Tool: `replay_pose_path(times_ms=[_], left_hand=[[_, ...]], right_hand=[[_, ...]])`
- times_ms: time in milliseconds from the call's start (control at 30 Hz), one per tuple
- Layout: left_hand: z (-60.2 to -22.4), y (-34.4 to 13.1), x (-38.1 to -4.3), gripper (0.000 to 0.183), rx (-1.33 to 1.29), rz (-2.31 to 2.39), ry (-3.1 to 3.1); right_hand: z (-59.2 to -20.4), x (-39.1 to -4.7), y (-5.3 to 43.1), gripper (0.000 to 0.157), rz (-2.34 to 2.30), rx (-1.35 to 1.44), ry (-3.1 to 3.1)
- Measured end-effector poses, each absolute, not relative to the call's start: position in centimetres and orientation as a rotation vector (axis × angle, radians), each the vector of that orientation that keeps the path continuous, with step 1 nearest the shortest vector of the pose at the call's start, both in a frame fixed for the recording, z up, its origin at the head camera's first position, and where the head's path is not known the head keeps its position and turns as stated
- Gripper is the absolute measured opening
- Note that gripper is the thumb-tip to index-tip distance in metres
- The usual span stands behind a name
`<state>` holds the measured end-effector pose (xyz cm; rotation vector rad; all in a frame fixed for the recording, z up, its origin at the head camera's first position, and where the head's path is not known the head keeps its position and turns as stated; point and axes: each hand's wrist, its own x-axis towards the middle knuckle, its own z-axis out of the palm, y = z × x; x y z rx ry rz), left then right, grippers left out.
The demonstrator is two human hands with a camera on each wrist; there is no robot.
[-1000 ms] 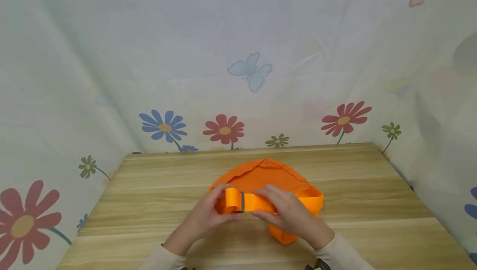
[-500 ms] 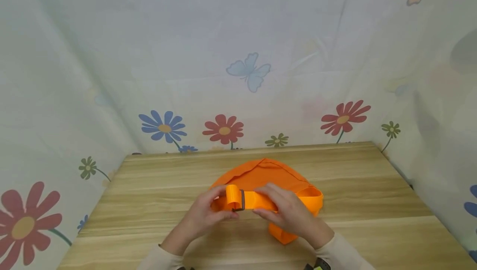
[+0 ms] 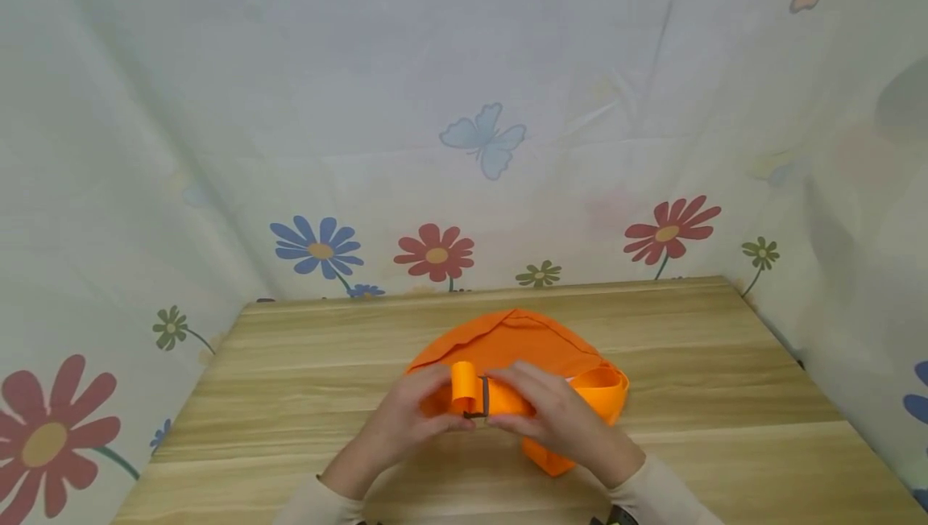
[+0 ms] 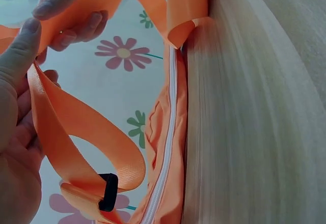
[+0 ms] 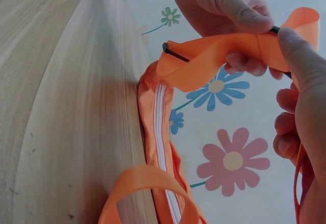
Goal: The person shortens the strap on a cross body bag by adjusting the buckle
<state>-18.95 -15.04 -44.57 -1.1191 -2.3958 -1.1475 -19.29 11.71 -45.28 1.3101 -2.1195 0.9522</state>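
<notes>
An orange waist bag with a white zip stands on the table. Its orange strap is raised in front of it between both hands. My left hand pinches the strap close to a dark slide buckle, where a loop of webbing sticks up. On the buckle's other side, my right hand pinches the strap between thumb and fingers. The two thumbs almost meet in the left wrist view. A second black slider hangs lower on the strap there. Fingers partly cover the held buckle.
The wood-grain table extends on both sides of the bag. A pale flower-print curtain rises behind and beside it. More strap curls at the bag's right end.
The left hand, loop and buckle have shifted right, so the buckle now sits against the right hand's fingertips. Less strap shows between the hands. The bag has stayed in place.
</notes>
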Motion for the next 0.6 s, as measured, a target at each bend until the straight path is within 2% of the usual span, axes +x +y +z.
replay_pose_path(times_ms=[300, 600], left_hand=[[-44.50, -14.98, -19.14, 0.058, -1.191, -1.000, -2.379], [-44.19, -15.42, -18.72, 0.049, -1.109, -0.911, -2.529]], right_hand=[[-45.29, -19.26, 11.34, 0.054, 0.981, 1.334, -2.067], [-45.25, -19.05, 11.82, 0.055, 0.993, 1.281, -2.169]])
